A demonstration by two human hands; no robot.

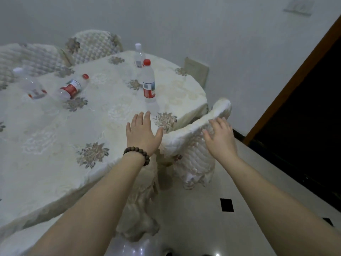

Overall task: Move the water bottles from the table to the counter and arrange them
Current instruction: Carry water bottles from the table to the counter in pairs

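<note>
A round table (55, 137) with a cream flowered cloth holds several clear water bottles. A red-capped bottle (148, 80) stands upright near the right side, with a white-capped bottle (138, 56) upright just behind it. Another red-capped bottle (72, 88) lies on its side at the left, and a white-capped bottle (29, 84) lies further left. My left hand (142, 133), with a bead bracelet on the wrist, hovers open over the cloth just short of the standing red-capped bottle. My right hand (220, 136) is open over a covered chair back. No counter is in view.
A chair with a quilted cream cover (186, 145) stands against the table's right edge under my right hand. Two more covered chairs (92, 46) sit at the far side. A dark doorway with a brown frame (295, 89) is at the right. The tiled floor (203, 218) lies below.
</note>
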